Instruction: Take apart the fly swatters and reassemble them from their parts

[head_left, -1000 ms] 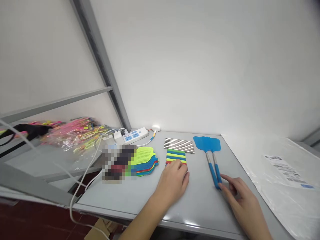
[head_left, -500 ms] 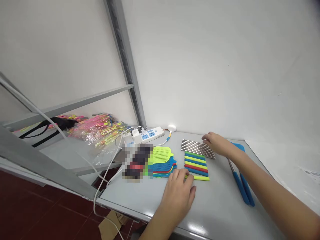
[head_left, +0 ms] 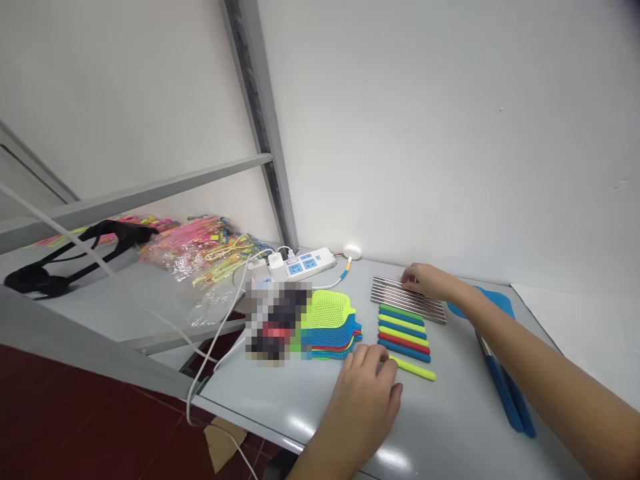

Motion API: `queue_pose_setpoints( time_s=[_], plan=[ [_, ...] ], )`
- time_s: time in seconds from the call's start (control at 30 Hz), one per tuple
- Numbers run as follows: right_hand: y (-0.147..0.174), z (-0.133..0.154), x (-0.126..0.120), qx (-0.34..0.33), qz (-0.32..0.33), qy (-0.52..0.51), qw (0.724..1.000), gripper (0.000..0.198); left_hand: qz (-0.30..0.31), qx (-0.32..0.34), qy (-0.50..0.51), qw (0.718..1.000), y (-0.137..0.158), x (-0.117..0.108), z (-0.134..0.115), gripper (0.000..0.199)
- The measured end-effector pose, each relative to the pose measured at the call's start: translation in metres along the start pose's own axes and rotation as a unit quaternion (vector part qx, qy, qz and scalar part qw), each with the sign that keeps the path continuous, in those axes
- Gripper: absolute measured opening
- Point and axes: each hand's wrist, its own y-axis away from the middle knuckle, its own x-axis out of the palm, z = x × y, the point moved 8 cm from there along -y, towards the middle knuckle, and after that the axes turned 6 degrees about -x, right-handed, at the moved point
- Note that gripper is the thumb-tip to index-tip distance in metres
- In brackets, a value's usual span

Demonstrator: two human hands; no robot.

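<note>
No lettering, brand or number is legible. The power strip [head_left: 323, 258], just off centre toward six o'clock, has blue panels [head_left: 296, 269] too small to read; the blurred-out object [head_left: 277, 327], toward seven o'clock, is unreadable too.

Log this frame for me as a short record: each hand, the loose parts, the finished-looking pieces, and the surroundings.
left hand: over the left end of a yellow-green tube; grip hidden
right hand: fingertips at the metal rods; lifting cannot be told
tube row: green, blue, yellow-green, red; just nearer than the rods
mesh heads: stacked, yellow-green on top
blue pieces: flat-headed, long-handled, partly behind right forearm
power strip: near the wall, plugs in
unclear: pixelated patch beside mesh heads
</note>
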Motion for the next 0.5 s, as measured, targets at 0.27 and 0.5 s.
queue_pose_setpoints(
  time_s=[0.27,0.5],
  plan=[
    [-0.006,-0.013,0.009,0.022,0.036,-0.057,0.997,0.022,0.003,0.004,-0.010,1.000,-0.003,-0.002,-0.005,0.019],
    [-0.006,-0.018,0.018,0.027,0.087,-0.087,0.992,0.030,-0.019,0.037,-0.031,0.999,-0.003,-0.004,-0.013,0.025]
  ],
)
